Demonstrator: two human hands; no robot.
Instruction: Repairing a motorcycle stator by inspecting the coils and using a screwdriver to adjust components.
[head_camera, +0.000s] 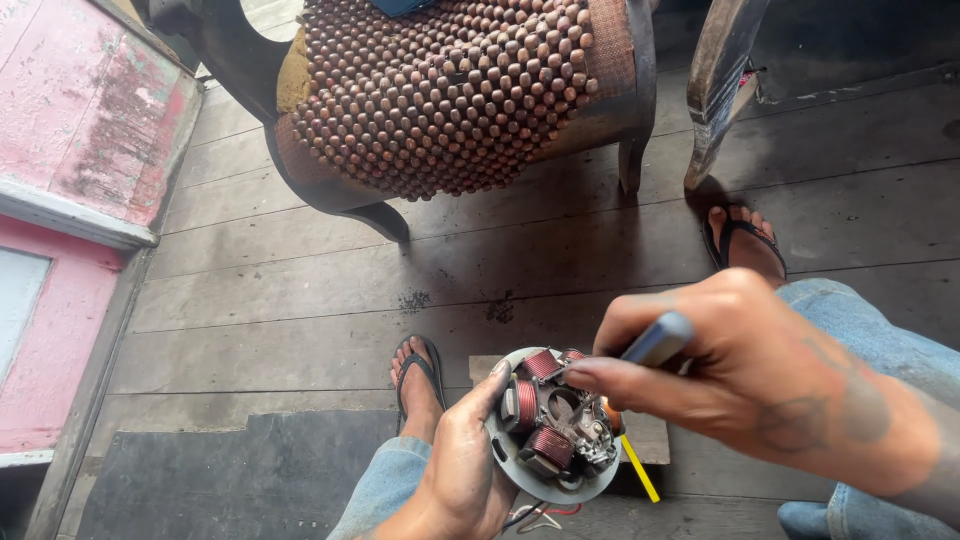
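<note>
left hand (462, 470) fingers curled under stator plate (553, 425) rim, gripping | right hand (745, 385) fingers pinching grey-handled tool (655, 342) over coils | likely stiff, weighty; windings fragile, best held by rim

Left hand (462, 470) cradles the round coil plate (553, 425), right hand (745, 375) presses a grey-handled tool (655, 342) onto it, above the plank floor (300, 300).

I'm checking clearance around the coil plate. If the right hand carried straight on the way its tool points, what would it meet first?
Most likely the round coil plate in the left hand: the right hand aims its grey-handled tool down-left at the copper coils. Depth unclear; the tip may already touch.
</note>
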